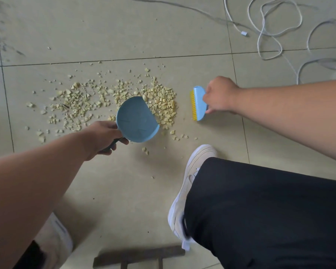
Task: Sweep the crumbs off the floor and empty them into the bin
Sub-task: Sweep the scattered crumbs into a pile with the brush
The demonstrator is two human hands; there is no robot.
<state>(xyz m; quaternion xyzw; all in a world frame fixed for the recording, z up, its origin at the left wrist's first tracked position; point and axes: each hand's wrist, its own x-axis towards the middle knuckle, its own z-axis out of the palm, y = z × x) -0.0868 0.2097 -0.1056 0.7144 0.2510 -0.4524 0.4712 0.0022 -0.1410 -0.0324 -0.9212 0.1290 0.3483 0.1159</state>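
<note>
Pale yellow crumbs (81, 101) lie scattered over the beige floor tiles, thickest in a heap (163, 101) near the middle. My left hand (103, 135) grips the dark handle of a round blue dustpan (136, 119), whose straight open edge faces the heap and rests among the crumbs. My right hand (219, 96) holds a small blue brush (198, 102) with yellow bristles. The brush stands on the floor just right of the heap, bristles toward the crumbs, with a small gap between. No bin is in view.
White cables (268, 30) loop across the floor at the back right. My right leg in black trousers (260, 214) and white shoe (194, 171) is planted below the crumbs. A dark wooden piece (140, 256) lies at the bottom edge.
</note>
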